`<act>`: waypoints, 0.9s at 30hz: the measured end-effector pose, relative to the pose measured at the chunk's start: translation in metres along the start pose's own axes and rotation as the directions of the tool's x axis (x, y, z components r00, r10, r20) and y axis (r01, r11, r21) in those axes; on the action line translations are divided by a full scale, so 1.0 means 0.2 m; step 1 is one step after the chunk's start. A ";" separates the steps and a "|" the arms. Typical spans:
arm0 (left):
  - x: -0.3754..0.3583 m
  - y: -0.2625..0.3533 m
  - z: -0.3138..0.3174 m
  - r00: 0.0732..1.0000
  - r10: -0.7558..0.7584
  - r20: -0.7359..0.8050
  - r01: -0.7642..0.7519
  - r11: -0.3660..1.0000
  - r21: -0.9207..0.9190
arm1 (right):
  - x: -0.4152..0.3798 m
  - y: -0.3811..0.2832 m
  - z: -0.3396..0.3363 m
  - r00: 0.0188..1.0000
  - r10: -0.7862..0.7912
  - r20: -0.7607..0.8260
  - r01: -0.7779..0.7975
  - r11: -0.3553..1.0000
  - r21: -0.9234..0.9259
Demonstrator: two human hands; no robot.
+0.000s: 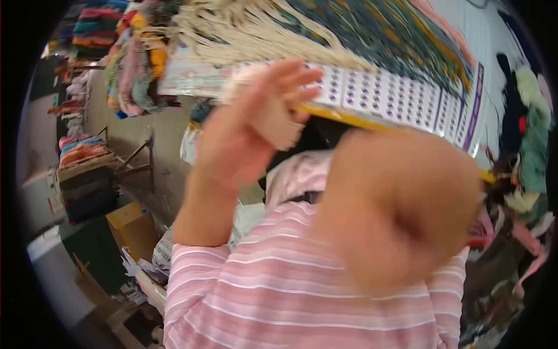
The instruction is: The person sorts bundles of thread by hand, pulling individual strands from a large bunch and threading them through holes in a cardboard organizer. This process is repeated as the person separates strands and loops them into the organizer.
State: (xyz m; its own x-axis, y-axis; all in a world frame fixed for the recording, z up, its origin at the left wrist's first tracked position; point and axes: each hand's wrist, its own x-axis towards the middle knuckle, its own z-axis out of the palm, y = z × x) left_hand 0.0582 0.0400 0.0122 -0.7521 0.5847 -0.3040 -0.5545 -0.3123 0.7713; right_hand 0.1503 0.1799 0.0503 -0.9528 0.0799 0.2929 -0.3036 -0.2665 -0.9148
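Note:
My left hand (247, 131) is raised over the table's near edge. Its fingers are bent around a frayed beige strip of fabric (278, 123), and some pale material also shows beyond the back of the hand. Close to the camera is my right hand (401, 209), a large blur in front of the pink striped shirt; its fingers cannot be made out. On the table lie cream yarn strands (250, 38) and a bundle of dark green, blue and orange strands (383, 38), just past the left hand.
A white sheet with purple dots (383, 96) covers the table, edged in yellow (349, 116). Colourful textiles (131, 70) hang at the left, and folded cloths (87, 154) are stacked behind. A cardboard box (132, 230) stands lower left. Fabric scraps (529, 232) lie at right.

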 end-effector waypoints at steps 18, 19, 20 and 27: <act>0.12 -0.12 -0.18 0.954 -0.179 0.238 0.254 0.908 -0.333 | 0.03 0.56 -0.17 0.942 0.333 -0.036 -0.331 0.910 -0.248; 0.13 -0.12 -0.19 0.958 -0.170 0.229 0.241 0.913 -0.328 | 0.03 0.57 -0.17 0.931 0.362 -0.052 -0.366 0.924 -0.114; 0.13 -0.12 -0.20 0.963 -0.161 0.218 0.227 0.918 -0.324 | 0.03 0.58 -0.18 0.917 0.394 -0.063 -0.393 0.919 0.022; 0.13 -0.10 -0.27 0.988 -0.009 0.151 -0.013 0.990 0.143 | 0.01 0.55 -0.19 0.869 0.492 -0.048 -0.463 0.844 0.272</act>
State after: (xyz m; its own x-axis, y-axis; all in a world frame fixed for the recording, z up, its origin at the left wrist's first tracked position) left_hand 0.0310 0.0208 -0.0421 -0.6847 0.6940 -0.2225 -0.4879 -0.2097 0.8474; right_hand 0.1144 0.1864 -0.0608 -0.9777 -0.0155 -0.2092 0.1862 -0.5229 -0.8318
